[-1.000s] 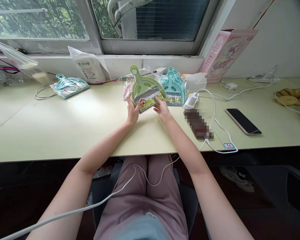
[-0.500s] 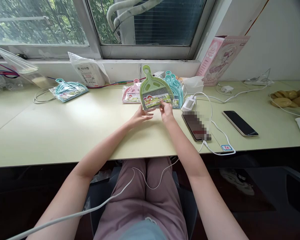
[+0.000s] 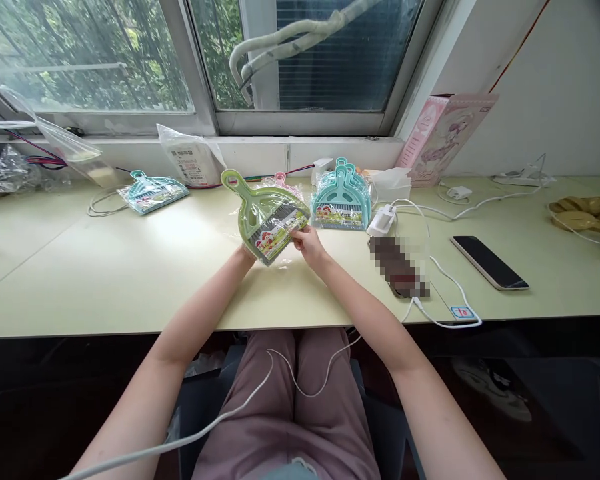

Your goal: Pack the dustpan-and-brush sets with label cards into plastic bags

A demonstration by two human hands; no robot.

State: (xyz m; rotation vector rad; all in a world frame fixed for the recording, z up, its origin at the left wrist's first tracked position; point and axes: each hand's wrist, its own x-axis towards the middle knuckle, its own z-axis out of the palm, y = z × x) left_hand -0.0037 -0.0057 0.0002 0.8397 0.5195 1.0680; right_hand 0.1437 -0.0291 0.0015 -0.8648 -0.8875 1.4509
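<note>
Green dustpan set held beside the turquoise stack

All places are given relative to the turquoise stack (image 3: pixel 341 200), a group of overlapping wrapped dustpan sets with their handles toward the window. The green dustpan set (image 3: pixel 270 230), in clear film, is just to the left of the stack and nearer the viewer. It is tilted, its handle pointing up and to the left, its grey bristles and printed label facing the viewer. The right hand (image 3: pixel 311 248), nearer and to the left of the stack, is clamped on the set's lower right edge. The left hand (image 3: pixel 249 254), farther to the left, passes behind the set's lower left edge; its fingers are hidden, so whether they grip cannot be told. Contact between the set and the table (image 3: pixel 105 287) cannot be judged. A pink dustpan set (image 3: pixel 281 181), partly covered by the green one, lies left of the stack. Well to the left are a wrapped turquoise set (image 3: pixel 157 195) and, behind it, a white packet (image 3: pixel 194 165). Just right of the stack is a white charger (image 3: pixel 380 223); nearer the viewer is a phone with a blurred screen (image 3: pixel 391 270). Farther right lies a black-screened phone (image 3: pixel 490 263).
</note>
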